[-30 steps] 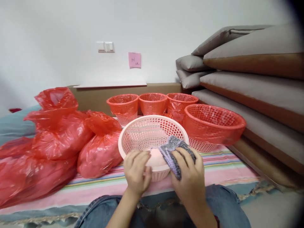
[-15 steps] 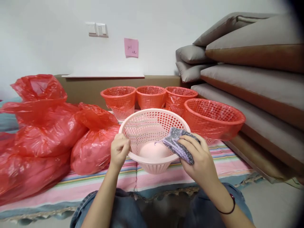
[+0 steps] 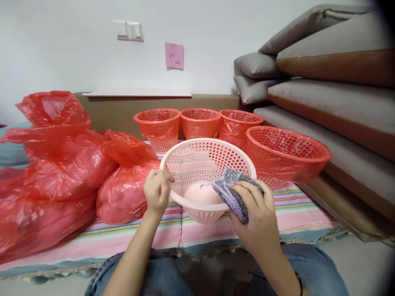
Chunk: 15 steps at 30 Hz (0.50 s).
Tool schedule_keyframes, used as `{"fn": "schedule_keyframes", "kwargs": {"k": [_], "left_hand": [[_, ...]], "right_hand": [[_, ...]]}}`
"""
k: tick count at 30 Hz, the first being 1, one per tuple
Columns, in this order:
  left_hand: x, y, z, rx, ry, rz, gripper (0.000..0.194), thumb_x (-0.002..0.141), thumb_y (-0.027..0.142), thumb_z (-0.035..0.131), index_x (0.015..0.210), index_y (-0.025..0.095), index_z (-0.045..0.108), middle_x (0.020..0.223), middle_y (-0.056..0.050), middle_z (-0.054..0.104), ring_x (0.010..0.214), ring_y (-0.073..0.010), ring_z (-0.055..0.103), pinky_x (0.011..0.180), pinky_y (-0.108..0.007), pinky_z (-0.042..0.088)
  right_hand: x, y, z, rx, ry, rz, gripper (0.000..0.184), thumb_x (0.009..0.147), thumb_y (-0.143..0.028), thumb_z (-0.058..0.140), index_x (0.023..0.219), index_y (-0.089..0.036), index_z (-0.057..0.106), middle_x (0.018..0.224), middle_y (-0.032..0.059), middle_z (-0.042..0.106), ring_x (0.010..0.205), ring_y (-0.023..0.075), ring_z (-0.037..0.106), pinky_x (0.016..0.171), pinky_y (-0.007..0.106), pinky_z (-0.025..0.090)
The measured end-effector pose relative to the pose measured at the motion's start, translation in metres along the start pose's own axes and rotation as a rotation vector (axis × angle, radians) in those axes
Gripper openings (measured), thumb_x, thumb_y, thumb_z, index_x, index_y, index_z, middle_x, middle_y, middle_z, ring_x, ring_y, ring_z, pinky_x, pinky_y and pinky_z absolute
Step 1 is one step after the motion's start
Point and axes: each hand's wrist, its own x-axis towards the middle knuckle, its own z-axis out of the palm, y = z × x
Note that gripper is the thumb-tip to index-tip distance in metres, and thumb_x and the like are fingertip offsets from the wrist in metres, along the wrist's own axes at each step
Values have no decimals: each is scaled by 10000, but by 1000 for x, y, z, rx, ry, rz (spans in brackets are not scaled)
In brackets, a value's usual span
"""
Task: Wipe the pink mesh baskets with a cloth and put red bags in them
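- The left hand (image 3: 156, 190) is curled at the near-left rim of the pale pink basket (image 3: 203, 216), seemingly gripping it; the basket sits upright between both hands. If that grip slackens, a push from the other side could swivel the basket.
- The right hand (image 3: 254, 205) clasps a grey-and-purple knitted cloth (image 3: 231, 193) against the rim to its left. Pressing down hard there could tip the basket toward the person.
- A loose thread (image 3: 205, 185) trails from the cloth, left of the right hand's fingers; it might snag in the wall's holes and pull the knit.
- The red-lined basket (image 3: 274, 166) stands just beyond the right hand, so a wide outward sweep might knock it.
- The striped mat (image 3: 203, 236) beneath could ruck up if the basket is dragged.
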Motion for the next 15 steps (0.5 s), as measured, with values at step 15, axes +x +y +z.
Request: {"fn": "schedule_keyframes", "kwargs": {"k": [15], "left_hand": [[2,20,-6,-8,-256,76,462,979,181,441,517,199,453,464,32,434,498,-131,408,584,-342,311]], "right_hand": [[-3,0,-8,65,-15,2,355,847,-142,554,1197,-168,603,1223,112,626,1200,378,475,1051,606,410]]}}
